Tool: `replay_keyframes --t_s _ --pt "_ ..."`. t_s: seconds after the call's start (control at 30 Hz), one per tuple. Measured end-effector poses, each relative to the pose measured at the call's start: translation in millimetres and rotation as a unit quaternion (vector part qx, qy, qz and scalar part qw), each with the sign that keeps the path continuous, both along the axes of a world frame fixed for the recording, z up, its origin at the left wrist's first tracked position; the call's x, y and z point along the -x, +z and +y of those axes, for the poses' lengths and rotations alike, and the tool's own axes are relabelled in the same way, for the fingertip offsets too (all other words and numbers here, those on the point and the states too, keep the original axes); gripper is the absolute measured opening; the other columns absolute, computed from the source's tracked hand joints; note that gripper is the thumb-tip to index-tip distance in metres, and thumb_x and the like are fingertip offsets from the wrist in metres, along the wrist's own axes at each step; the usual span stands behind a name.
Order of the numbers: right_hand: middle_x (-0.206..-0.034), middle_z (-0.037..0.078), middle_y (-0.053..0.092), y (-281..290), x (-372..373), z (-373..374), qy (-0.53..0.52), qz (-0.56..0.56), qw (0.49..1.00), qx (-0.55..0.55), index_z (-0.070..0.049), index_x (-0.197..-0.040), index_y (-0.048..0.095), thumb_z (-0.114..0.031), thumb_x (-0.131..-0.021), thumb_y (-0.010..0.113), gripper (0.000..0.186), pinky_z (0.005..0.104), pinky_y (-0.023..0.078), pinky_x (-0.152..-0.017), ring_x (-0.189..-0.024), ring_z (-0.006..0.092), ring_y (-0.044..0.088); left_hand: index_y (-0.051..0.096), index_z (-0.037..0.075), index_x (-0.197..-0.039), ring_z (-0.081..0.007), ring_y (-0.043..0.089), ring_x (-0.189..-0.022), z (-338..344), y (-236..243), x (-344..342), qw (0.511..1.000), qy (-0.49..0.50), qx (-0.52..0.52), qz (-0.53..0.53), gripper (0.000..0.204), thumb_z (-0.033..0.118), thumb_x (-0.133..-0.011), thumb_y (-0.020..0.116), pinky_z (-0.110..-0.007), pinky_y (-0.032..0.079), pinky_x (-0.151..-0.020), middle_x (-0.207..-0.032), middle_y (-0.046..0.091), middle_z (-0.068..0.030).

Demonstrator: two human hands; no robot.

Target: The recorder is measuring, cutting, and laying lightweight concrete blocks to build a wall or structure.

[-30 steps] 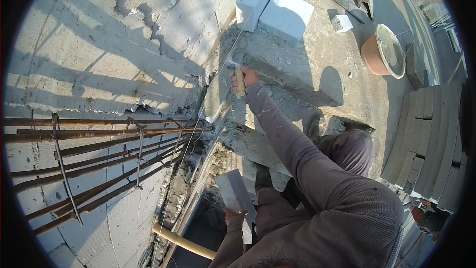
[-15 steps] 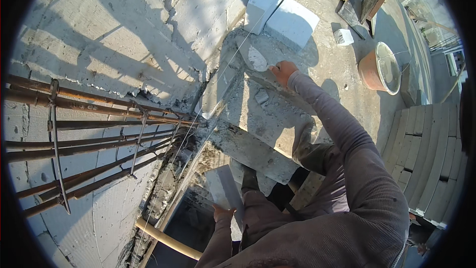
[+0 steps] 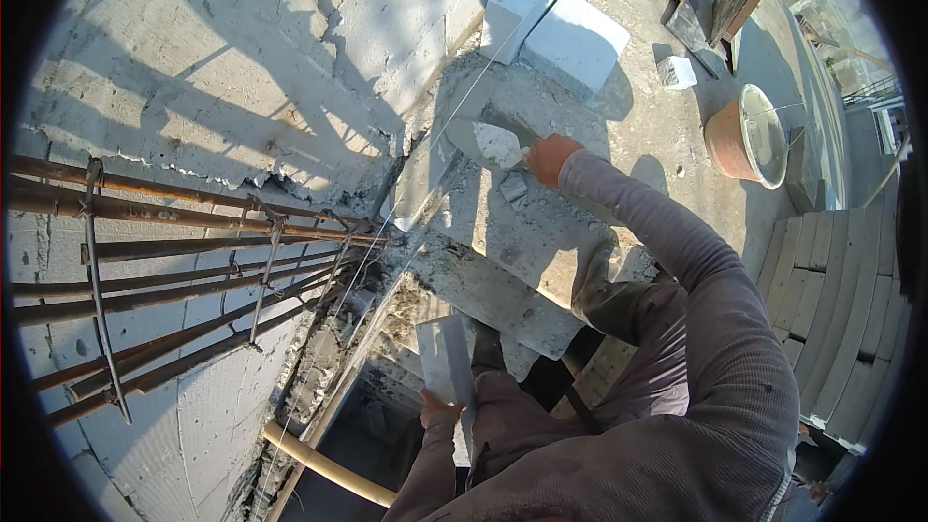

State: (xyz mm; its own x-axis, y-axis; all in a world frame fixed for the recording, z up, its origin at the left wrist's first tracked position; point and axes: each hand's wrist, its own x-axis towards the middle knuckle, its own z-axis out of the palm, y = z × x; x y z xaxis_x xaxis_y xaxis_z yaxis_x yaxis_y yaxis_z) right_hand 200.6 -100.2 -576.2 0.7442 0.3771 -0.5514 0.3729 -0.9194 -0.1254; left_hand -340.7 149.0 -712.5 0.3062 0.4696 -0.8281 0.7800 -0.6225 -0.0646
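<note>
The left hand (image 3: 437, 410) is closed around the lower edge of a flat pale block piece (image 3: 445, 360), held upright. Left of it run rusty rebars (image 3: 193, 232). The right hand (image 3: 551, 159) grips a trowel (image 3: 493, 140) tight, blade on the concrete wall top (image 3: 503, 232). Beyond it sit white blocks (image 3: 570, 39) and a bucket (image 3: 749, 140).

Your one head view looks steeply down from above, close over your own arms; block wall (image 3: 222, 87) at 10 o'clock, floor and bucket (image 3: 744, 140) at 2 o'clock.
</note>
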Motion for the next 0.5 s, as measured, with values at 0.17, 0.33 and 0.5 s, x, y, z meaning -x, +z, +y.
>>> replay_keyframes --t_s 0.17,0.33,0.5 --pt "-0.099 0.023 0.070 2.9 -35.3 -17.7 -0.002 -0.117 0.993 0.018 0.000 -0.106 0.065 -0.026 -0.096 0.049 0.033 0.0470 0.055 -0.082 -0.094 0.0395 0.068 0.011 0.001 -0.151 -0.0366 0.061 -0.116 2.0 -4.3 2.2 0.998 0.015 0.009 0.059 0.132 0.053 -0.057 0.088 -0.043 0.051 -0.096 -0.127 0.059 -0.0250" --pt "-0.097 0.024 0.069 -14.6 -77.2 -32.3 -0.003 -0.119 0.992 0.033 0.002 -0.100 0.066 -0.032 -0.100 0.044 0.040 0.0483 0.054 -0.083 -0.091 0.0419 0.068 0.010 0.000 -0.151 -0.0378 0.061 -0.115 3.7 -7.9 11.1 0.999 0.016 -0.017 0.036 0.134 0.053 -0.056 0.089 -0.044 0.051 -0.096 -0.127 0.059 -0.0253" --pt "-0.100 0.027 0.069 -59.0 -39.3 -15.6 -0.155 -0.096 0.981 -0.070 0.003 -0.105 0.067 -0.034 -0.099 0.046 0.043 0.0484 0.054 -0.084 -0.097 0.0421 0.067 0.007 -0.002 -0.153 -0.0344 0.057 -0.123 7.6 -6.6 0.9 0.996 0.023 0.006 0.088 0.137 0.055 -0.058 0.087 -0.042 0.049 -0.100 -0.137 0.053 -0.0242"
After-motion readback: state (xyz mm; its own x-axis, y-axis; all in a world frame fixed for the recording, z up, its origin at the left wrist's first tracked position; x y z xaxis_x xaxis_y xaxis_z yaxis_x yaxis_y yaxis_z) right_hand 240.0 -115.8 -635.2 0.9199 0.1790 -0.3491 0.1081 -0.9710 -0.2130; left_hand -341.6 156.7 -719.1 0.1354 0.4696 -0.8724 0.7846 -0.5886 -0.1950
